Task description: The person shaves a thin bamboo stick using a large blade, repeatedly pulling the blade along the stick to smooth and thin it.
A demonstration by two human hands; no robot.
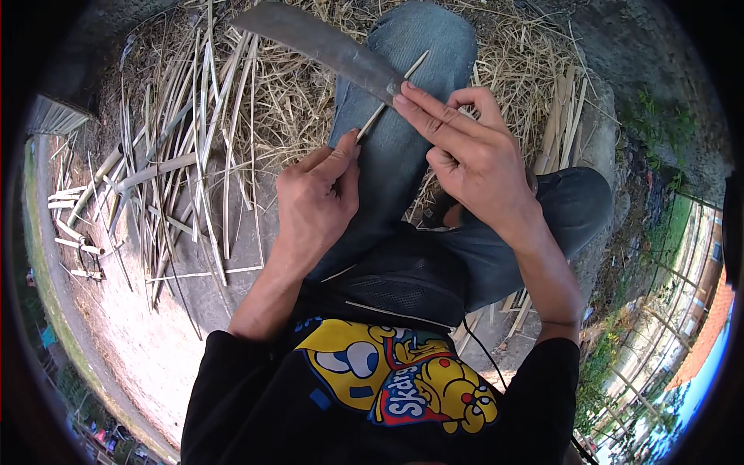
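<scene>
My left hand (318, 194) pinches a thin, pale bamboo stick (417, 65) between thumb and fingers. The stick slants up and right across my raised denim knee (422, 31), its tip pointing away from me. Over it lies the broad, dark blade of a machete (325, 48), crossing the stick and reaching to the upper left. My right hand (484, 147) grips the machete, with two fingers stretched along the blade's near end. The handle is mostly hidden behind that hand. Where blade and stick cross, I cannot tell whether they touch.
Long split bamboo strips (205, 132) are heaped on the left, beside cut bamboo pieces (85, 244). Pale shavings (291, 101) cover the ground around my knee. More flat strips (570, 116) lie to the right. A black bag (403, 294) rests on my lap.
</scene>
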